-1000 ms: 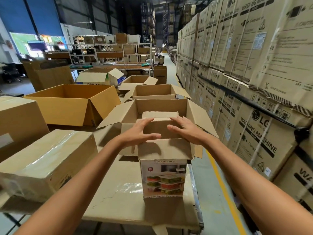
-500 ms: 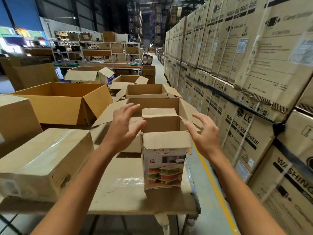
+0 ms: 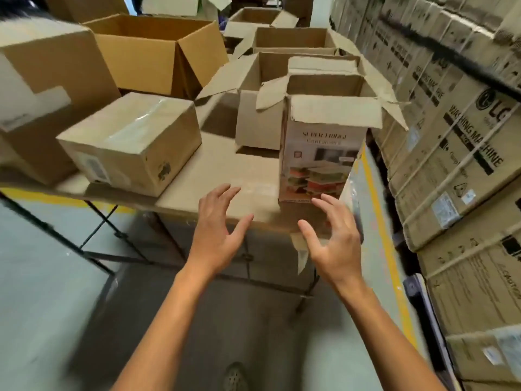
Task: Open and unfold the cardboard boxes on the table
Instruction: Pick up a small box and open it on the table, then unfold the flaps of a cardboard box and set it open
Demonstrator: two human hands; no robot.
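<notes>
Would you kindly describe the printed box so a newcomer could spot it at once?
Find the table beside the washing-machine cartons. At its near right corner stands a tall box, flaps open. Only it carries colour pictures; its neighbours are plain brown.

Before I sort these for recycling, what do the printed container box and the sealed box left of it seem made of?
Printed container box: cardboard, judging by its raw brown flaps; front face smooth and printed. Sealed box: matte brown cardboard, with glossy clear tape, probably plastic, shining along its top.
</notes>
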